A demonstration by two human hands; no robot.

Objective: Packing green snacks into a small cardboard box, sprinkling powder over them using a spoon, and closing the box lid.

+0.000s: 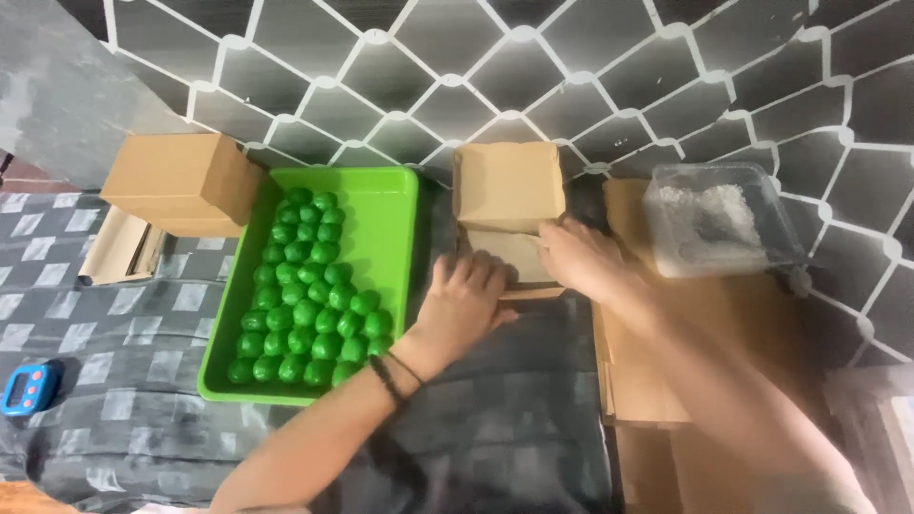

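Now we press both hands on a flat cardboard box (509, 252) at centre frame: left hand (464, 303) spread flat, right hand (578, 259) gripping its edge. Slide left and we could knock the green tray (381, 205) of green balls (307, 295).

Bare cloth (143, 381) lies open along the near edge and toward the timer (29, 388) at left, while the green tray (386, 214), closed carton (181, 181), open box (507, 186), clear tub (719, 224) and cardboard stack (657, 381) block the far and right edges.
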